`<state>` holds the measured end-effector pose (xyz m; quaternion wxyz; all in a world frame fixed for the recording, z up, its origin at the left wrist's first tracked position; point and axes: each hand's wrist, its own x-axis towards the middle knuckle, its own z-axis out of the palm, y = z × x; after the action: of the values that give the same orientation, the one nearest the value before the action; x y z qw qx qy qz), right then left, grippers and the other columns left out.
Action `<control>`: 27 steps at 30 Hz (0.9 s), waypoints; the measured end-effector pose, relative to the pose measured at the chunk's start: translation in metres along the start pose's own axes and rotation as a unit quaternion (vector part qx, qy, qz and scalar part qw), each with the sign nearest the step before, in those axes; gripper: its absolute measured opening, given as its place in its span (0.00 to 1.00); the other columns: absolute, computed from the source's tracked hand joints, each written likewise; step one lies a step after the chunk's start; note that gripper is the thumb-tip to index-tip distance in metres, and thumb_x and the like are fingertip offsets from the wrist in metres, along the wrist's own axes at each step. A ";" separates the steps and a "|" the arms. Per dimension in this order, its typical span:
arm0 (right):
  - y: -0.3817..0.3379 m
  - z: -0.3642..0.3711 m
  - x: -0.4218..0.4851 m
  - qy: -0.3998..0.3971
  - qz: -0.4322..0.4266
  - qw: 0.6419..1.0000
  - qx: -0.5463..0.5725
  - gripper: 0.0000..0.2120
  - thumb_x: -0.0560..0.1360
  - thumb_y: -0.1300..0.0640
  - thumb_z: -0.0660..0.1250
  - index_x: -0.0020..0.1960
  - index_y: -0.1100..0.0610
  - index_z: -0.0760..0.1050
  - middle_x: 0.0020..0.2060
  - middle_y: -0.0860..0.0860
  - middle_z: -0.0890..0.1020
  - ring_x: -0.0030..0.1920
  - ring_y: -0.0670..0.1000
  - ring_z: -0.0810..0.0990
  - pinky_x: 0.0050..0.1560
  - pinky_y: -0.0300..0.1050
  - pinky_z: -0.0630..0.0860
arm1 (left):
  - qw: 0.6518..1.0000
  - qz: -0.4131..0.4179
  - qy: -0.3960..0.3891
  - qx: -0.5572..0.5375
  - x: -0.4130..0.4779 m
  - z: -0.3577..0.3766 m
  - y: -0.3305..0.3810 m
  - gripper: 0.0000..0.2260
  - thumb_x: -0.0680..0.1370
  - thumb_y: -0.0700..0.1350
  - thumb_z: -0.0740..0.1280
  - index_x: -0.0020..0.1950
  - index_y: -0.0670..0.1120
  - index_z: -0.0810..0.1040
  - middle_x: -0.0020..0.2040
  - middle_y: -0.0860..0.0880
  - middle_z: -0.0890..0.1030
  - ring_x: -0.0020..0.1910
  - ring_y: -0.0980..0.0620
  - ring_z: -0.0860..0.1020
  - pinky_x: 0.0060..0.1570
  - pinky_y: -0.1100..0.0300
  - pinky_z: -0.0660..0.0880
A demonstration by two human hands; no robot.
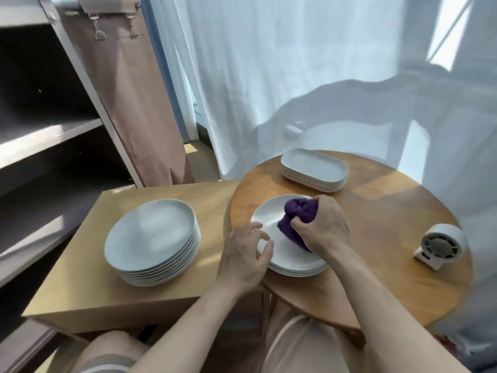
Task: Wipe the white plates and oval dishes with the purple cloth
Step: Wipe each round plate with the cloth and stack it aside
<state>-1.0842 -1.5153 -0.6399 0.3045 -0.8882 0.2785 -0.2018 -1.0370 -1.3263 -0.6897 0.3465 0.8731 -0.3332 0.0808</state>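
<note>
Right hand grips the bunched purple cloth and presses it onto the top plate of the short stack. Left hand sits at the near-left rim of that stack with its fingers bent. It may be pinching the rim or only touching it; the view does not settle this.

- The short stack sits close to the left edge of the round table.
- A tall stack of plates stands to the left of the short stack, on a lower square table.
- A pile of oval dishes lies beyond the short stack.
- A small white fan stands well to its right.

Risks, as judged:
- A hard sideways wipe could slide the top plate over the ones beneath, since glazed plates shift easily.
- A push to the left could carry the short stack off the table edge if the left hand is not bracing it.
- A loose fold of cloth could catch the rim and tip the plate.
- Lifting the wiped plate one-handed risks a slip.

Writing: none readable. No brand shows on the plates, dishes or cloth, and the fan's face is too small to make out.
</note>
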 end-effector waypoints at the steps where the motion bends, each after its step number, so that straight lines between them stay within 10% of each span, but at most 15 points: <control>1: 0.002 -0.003 0.001 0.006 0.008 1.000 0.020 0.20 0.68 0.47 0.73 0.55 0.53 0.73 0.50 0.48 0.75 0.55 0.56 0.76 0.57 0.55 0.75 | 0.999 0.033 -0.016 0.003 -0.005 -0.003 0.004 0.13 0.80 0.56 0.62 0.52 0.50 0.81 0.59 0.54 0.80 0.63 0.57 0.73 0.66 0.59 0.66; 27: 0.014 -0.012 0.007 0.060 0.070 0.981 0.171 0.18 0.67 0.49 0.76 0.52 0.52 0.74 0.51 0.51 0.81 0.51 0.54 0.79 0.49 0.45 0.74 | 0.887 0.302 -0.186 0.294 -0.004 -0.028 0.025 0.08 0.75 0.40 0.63 0.47 0.48 0.82 0.44 0.50 0.84 0.42 0.49 0.83 0.45 0.55 0.78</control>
<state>-1.0904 -1.5333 -0.6390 0.4486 -0.7874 0.3192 -0.2772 -1.0538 -1.3188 -0.6566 -0.0355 0.7911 -0.6003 0.1121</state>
